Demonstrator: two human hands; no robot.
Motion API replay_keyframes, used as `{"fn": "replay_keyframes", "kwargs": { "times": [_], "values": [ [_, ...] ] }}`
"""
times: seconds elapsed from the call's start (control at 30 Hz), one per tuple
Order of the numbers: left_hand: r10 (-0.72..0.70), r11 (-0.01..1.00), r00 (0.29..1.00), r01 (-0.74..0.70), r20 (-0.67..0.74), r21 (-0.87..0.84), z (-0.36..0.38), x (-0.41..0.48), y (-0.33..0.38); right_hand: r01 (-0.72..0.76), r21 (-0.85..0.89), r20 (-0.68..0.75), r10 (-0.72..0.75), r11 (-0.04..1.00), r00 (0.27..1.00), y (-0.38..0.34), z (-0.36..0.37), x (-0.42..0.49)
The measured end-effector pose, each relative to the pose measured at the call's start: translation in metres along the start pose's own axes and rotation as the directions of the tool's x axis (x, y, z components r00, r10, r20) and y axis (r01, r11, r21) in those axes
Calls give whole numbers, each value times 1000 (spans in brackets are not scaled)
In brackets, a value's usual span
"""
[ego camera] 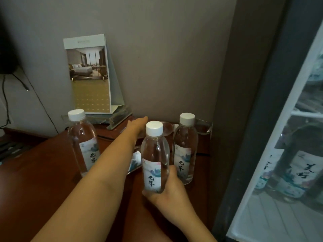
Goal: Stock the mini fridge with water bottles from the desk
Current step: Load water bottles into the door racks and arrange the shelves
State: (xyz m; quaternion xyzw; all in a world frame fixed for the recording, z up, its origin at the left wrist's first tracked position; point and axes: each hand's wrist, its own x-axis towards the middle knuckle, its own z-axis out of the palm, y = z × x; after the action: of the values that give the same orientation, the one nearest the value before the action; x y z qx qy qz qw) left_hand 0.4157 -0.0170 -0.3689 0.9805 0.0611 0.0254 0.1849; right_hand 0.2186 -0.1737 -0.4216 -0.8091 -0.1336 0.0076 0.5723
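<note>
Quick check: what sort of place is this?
Probably a hotel room: a tent card showing a bedroom stands on the wooden desk, with matching branded water bottles and a mini fridge.

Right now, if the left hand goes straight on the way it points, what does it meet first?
Probably the wall: the left hand aims just past a glass, but depth is unclear.

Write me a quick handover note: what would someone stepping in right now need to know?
Left hand: open, stretched toward the back of the desk, holding nothing.
Right hand: gripping the middle bottle low down.
Left bottle and right bottle stand on the desk.
Done: a stocked bottle shows in the mini fridge.
Left: all three to go in.
</note>
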Motion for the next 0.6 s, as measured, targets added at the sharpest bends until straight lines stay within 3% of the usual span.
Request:
{"fn": "replay_keyframes", "kwargs": {
  "times": [0.17,0.3,0.5,0.6],
  "values": [
    [18,1000,982,-17,-186,5,-23,-55,12,-1,-28,-14,1,1000,1000,-2,0,-1],
    [34,999,906,-31,-422,12,-44,-107,27,-14,-44,-10,14,999,1000,-9,-1,-5],
    [-79,934,790,-156,-608,-323,-55,-159,27,-106,-125,-110,92,987,990,-20,0,-24],
    [-80,891,736,-250,-673,-378,-64,-188,27,-46,-239,-279,-23,970,960,-38,-2,-50]
  ]
}}
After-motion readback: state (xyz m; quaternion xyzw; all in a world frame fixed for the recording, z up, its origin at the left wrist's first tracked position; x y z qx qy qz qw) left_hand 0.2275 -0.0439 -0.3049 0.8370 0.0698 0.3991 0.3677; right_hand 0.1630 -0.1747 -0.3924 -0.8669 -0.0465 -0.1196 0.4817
